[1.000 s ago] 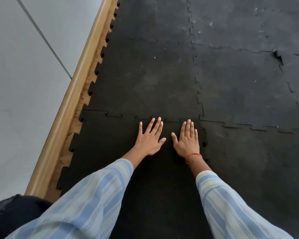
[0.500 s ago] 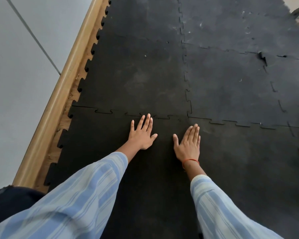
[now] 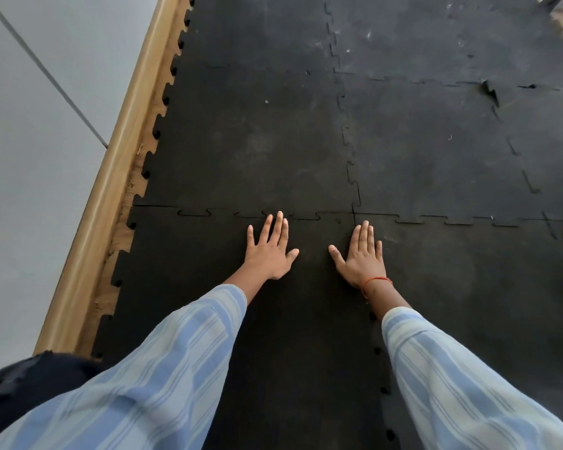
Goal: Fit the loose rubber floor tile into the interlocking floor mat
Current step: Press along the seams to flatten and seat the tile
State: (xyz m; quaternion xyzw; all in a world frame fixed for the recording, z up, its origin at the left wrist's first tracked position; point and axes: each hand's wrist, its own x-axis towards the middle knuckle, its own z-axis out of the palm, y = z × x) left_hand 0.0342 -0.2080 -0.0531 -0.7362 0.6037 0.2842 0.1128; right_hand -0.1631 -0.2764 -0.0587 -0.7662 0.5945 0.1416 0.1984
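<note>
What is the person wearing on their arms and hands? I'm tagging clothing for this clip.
Both arms wear loose, wide long sleeves in light blue with paler lengthwise stripes: the left sleeve and the right sleeve. The left hand is bare, with no jewellery visible. The right hand is also bare, but a thin orange-red thread bracelet circles its wrist.

- Two hands: the left hand (image 3: 268, 250) and the right hand (image 3: 361, 254), lower centre of the frame.
- Two striped sleeves (image 3: 163, 362), bottom.
- One red wrist band (image 3: 376, 280).
- One wooden skirting board (image 3: 111, 177), left.
</note>
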